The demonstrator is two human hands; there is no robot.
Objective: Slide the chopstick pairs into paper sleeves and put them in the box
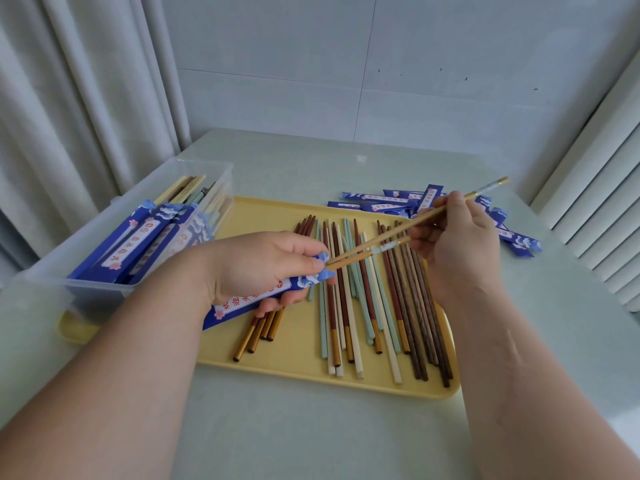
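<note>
My left hand (pixel 263 265) grips a blue paper sleeve (pixel 249 301) over the yellow tray (pixel 298 348), with the sleeve's mouth pinched open at my fingertips. My right hand (pixel 457 244) pinches a pair of tan chopsticks (pixel 391 233) with gold and white tops. Their tips sit at the sleeve's mouth, just entering it. One chopstick reaches further back than the other. Several loose chopsticks (pixel 367 299) in brown, red, mint and cream lie across the tray. A clear plastic box (pixel 114 216) at the left holds several sleeved pairs.
A pile of empty blue sleeves (pixel 398 200) lies on the pale green table beyond the tray, behind my right hand. Curtains hang at the left, a wall stands behind, and a ribbed white panel runs along the right edge.
</note>
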